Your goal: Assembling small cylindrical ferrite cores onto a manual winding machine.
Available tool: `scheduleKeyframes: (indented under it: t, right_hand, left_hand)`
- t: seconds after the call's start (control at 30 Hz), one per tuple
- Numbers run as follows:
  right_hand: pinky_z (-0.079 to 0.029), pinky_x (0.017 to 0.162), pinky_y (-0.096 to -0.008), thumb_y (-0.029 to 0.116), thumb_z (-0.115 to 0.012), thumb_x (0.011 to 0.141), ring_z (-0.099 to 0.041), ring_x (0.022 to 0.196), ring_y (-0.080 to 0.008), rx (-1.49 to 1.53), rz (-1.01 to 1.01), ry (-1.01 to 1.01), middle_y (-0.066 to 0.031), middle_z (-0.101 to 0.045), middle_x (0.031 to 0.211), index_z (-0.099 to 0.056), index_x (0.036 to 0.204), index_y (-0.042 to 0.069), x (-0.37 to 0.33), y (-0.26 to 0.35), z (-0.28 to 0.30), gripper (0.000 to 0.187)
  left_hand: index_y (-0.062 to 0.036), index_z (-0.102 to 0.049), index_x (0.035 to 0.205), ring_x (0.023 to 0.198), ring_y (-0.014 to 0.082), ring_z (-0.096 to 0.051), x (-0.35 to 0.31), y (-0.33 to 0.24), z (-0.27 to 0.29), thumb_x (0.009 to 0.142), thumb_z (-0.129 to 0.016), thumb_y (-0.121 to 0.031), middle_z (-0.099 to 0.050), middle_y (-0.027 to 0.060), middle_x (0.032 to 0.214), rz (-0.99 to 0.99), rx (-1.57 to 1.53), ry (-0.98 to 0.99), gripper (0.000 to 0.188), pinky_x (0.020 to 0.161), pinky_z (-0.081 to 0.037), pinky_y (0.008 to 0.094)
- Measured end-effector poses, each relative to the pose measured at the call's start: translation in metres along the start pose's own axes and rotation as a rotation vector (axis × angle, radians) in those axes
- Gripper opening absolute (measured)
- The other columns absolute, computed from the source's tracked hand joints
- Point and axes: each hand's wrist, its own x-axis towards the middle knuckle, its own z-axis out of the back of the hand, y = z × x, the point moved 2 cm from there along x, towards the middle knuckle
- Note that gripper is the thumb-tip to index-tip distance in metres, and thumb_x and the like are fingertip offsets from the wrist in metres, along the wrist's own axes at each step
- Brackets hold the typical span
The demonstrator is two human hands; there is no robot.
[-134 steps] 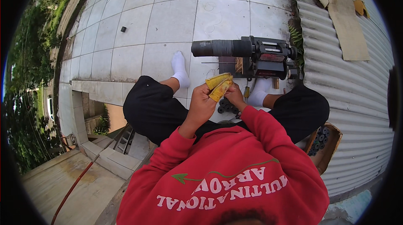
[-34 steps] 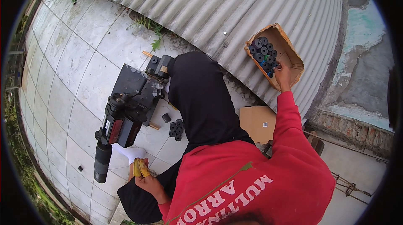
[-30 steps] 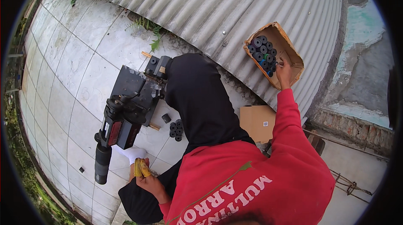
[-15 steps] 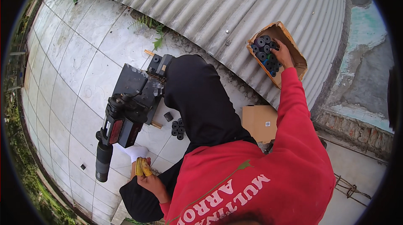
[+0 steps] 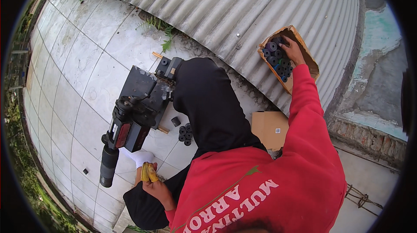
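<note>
My right hand (image 5: 292, 52) reaches into an open cardboard box (image 5: 311, 69) at the upper right, its fingers curled against a black cylinder near the box's far end. Several dark cylinders with centre holes (image 5: 272, 60) lie piled in the box, a few showing blue, green or purple. Low at the left, my left hand (image 5: 157, 189) is closed around a folded, worn yellow piece (image 5: 149, 172), perhaps cloth or glove. Beyond it stands a black power tool (image 5: 130, 122) on a dark metal base beside my knee. Fingertips of both hands are partly hidden.
On the white tiled floor (image 5: 93, 74), a lone black cylinder (image 5: 175, 121) lies near a cluster of several more (image 5: 185, 134). A flat piece of cardboard (image 5: 268, 128) lies right of my leg. Corrugated sheeting (image 5: 217, 20) slopes under the box, and a broken wall (image 5: 369, 135) stands right.
My right hand has shifted slightly within the box, its fingers now further over the cylinders at the far end. The view has moved slightly. My left hand keeps its hold on the yellow piece.
</note>
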Motion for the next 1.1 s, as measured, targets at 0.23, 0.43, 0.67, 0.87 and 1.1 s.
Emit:
scheduleKeyframes:
  t: [0.23,0.43,0.67,0.87,1.1]
  right_hand:
    - [-0.044,0.116,-0.0338,0.037,-0.069,0.109,-0.061,0.135,-0.0197,0.375,-0.285,0.015,-0.0084,-0.069,0.147,-0.057,0.159,0.003,-0.013,-0.003,0.013,0.062]
    - [-0.038,0.12,-0.0344,0.041,-0.068,0.109,-0.057,0.135,-0.017,0.519,-0.283,0.102,-0.0076,-0.069,0.146,-0.06,0.155,0.001,-0.011,-0.016,0.018,0.061]
    - [-0.038,0.122,-0.0339,0.028,-0.074,0.106,-0.057,0.139,-0.0181,0.498,-0.178,0.029,-0.008,-0.068,0.146,-0.061,0.154,0.0,-0.031,0.019,0.024,0.057]
    - [-0.042,0.122,-0.0352,0.018,-0.079,0.101,-0.06,0.14,-0.0196,0.688,0.022,0.141,-0.0095,-0.066,0.149,-0.055,0.158,0.001,-0.095,0.132,0.047,0.065]
    - [-0.047,0.121,-0.0434,0.011,-0.089,0.082,-0.065,0.136,-0.0271,0.845,0.329,0.606,-0.0161,-0.07,0.144,-0.064,0.148,-0.002,-0.157,0.266,0.031,0.072]
  left_hand:
    - [0.0121,-0.07,0.132,0.111,0.0239,-0.076,-0.001,0.005,0.002,0.112,-0.065,-0.01,-0.075,0.0144,0.126,0.021,-0.006,-0.015,0.03,0.103,-0.06,0.0377]
    - [0.0122,-0.069,0.134,0.112,0.0251,-0.076,0.0,0.001,-0.003,0.112,-0.064,-0.009,-0.074,0.0158,0.131,-0.001,-0.011,0.004,0.031,0.103,-0.06,0.0382]
    - [0.0124,-0.067,0.136,0.111,0.0259,-0.076,-0.003,0.015,0.006,0.112,-0.064,-0.009,-0.074,0.0165,0.132,-0.004,0.015,-0.003,0.032,0.103,-0.06,0.0387]
    - [0.0129,-0.068,0.134,0.109,0.025,-0.077,-0.006,0.014,-0.003,0.112,-0.064,-0.009,-0.076,0.017,0.127,-0.012,-0.066,-0.016,0.032,0.102,-0.06,0.037]
    - [0.0124,-0.07,0.13,0.104,0.0219,-0.077,-0.023,0.017,0.004,0.111,-0.065,-0.008,-0.079,0.017,0.117,0.003,-0.145,-0.081,0.029,0.101,-0.06,0.0368]
